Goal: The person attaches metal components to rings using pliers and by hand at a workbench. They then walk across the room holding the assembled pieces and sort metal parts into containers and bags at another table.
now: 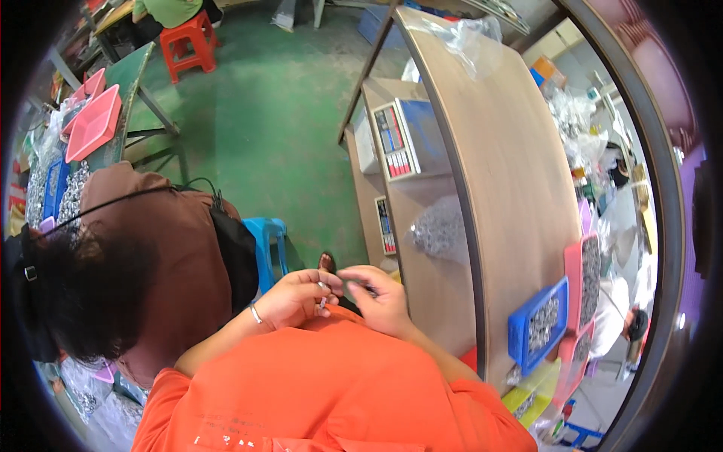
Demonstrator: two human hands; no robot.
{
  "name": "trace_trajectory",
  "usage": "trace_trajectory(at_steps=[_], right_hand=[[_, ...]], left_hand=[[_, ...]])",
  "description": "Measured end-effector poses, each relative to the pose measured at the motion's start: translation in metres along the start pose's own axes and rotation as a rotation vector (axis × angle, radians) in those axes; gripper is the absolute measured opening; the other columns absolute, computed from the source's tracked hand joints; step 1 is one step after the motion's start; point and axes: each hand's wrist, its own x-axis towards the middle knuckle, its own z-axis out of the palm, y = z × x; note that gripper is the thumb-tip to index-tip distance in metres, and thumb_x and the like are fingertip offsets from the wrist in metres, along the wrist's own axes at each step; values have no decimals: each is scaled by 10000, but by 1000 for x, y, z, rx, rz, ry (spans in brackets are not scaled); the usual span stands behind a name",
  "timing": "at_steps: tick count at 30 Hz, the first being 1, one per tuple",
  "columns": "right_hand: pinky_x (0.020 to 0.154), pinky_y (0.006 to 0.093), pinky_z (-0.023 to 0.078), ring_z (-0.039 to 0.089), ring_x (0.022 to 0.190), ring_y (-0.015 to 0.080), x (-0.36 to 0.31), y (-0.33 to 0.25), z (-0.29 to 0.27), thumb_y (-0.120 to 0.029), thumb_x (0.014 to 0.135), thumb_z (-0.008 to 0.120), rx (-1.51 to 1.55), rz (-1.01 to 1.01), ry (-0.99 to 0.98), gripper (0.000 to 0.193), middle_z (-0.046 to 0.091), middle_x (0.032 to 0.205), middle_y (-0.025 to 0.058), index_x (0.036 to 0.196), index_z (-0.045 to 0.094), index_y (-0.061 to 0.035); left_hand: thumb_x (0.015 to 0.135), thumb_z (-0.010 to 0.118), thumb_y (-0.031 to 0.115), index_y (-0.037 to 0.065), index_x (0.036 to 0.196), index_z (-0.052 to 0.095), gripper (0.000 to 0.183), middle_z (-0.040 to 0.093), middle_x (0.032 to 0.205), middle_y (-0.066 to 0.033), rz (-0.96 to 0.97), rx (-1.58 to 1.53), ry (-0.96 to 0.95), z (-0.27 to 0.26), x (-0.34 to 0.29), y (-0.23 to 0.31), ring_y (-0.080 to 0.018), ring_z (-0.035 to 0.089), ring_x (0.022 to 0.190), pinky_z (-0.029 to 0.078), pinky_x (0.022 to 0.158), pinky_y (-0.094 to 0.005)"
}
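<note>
My left hand [290,300] is in front of my body with its fingers curled. Small shiny silver pieces [323,303] show between those fingers, too small to name. Close beside it, my right hand [382,303] is also curled, with thumb and fingers drawn together. What it holds, if anything, I cannot make out; a dark glint shows near its fingertips. The two hands almost meet at the fingertips. A silver bracelet [255,313] circles my left wrist.
At right stands a wooden shelf unit [512,181] bearing a blue basket [517,340] of small metal parts and pink trays [574,282]. A person in brown [158,241] sits close at left near a blue stool [260,248]. Beyond are a green table [134,69] and red stool [188,45].
</note>
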Motion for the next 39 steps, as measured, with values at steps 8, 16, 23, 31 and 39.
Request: trace_trajectory(at_steps=[8,16,23,31,39], right_hand=[[536,209,384,484,634,90,32,26,-75,16,863,501,476,494,360,173,553,830,58,1036,514,22],[637,218,441,519,709,107,59,24,-100,33,836,528,324,609,400,129,552,855,58,963,547,19],[707,273,489,553,747,143,120,14,-99,-13,875,526,501,523,482,134,578,911,99,1005,506,11],[506,246,406,503,619,124,266,-3,-76,-280,972,372,545,599,362,310,585,815,112,1003,503,-2],[510,264,401,504,589,148,424,-25,-22,-187,964,352,738,609,21,245,610,817,155,1008,503,1]], left_hand=[[891,530,146,42,977,537,136,559,759,-35,228,-90,269,-22,47,62,-79,448,563,312,438,-203],[888,487,89,-6,1057,502,194,590,879,-84,408,-236,461,-51,79,109,-154,577,761,475,648,-272],[890,512,96,3,1035,486,174,588,924,-100,453,-288,418,-54,111,178,-133,559,694,464,587,-230],[926,417,64,-54,1129,434,236,551,1084,-196,621,-309,433,-102,135,302,-226,599,917,526,770,-306],[860,520,5,-18,1041,500,183,585,1018,-145,837,-319,608,-156,109,401,-212,595,889,517,730,-268]])
